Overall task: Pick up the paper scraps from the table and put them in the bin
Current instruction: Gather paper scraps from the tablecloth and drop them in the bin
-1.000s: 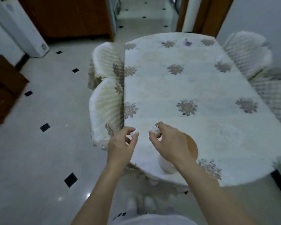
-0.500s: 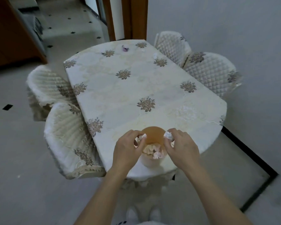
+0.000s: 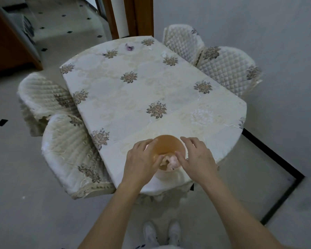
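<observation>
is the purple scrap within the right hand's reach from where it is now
Probably not: the purple scrap lies far across the table, the right hand over the bin at the near edge.

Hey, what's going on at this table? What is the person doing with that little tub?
A person stands at the near end of the table with both hands over a small bin that sits by the table's edge. The left hand and the right hand have loose fingers and hold nothing. Crumpled paper scraps lie inside the bin. At the far end, a purple scrap and what looks like a white scrap are not yet picked up.
</observation>
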Demonstrator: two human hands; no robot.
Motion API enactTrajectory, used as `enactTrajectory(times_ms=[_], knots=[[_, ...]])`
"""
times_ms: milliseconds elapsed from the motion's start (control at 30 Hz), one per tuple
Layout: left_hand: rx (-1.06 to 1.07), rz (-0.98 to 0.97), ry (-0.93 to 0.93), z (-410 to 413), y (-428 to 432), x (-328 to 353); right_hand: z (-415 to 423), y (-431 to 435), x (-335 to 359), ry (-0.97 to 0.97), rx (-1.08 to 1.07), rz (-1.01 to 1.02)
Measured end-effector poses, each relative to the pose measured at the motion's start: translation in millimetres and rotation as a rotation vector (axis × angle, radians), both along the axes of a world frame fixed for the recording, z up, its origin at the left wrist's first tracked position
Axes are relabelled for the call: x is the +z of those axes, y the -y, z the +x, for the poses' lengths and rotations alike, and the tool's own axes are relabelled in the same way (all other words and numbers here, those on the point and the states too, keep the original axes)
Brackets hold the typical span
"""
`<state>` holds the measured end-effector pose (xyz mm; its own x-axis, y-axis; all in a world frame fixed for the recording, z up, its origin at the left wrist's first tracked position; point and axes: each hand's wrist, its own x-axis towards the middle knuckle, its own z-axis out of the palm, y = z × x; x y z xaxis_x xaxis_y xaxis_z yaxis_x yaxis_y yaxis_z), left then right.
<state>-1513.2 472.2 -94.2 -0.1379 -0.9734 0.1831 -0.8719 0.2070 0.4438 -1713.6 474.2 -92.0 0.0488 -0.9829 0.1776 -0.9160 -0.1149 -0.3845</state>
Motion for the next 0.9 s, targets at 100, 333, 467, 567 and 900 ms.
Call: enactTrajectory(times_ms=[100, 333, 467, 567, 900], knots=[[-0.012, -0.023, 0.060, 3, 3, 0, -3, 1, -4, -0.009, -0.013, 0.006], [-0.083, -0.106, 0.158, -8, 34, 26, -17, 22, 15, -0.038, -0.052, -0.052], [-0.146, -0.150, 0.188, -30, 63, 54, -40, 36, 45, -0.067, -0.126, -0.111], [-0.222, -0.201, 0.206, -52, 84, 75, -62, 42, 65, -0.092, -0.203, -0.162], [-0.525, -0.343, 0.175, -135, 104, 114, -126, -6, 115, -0.178, -0.523, -0.246]])
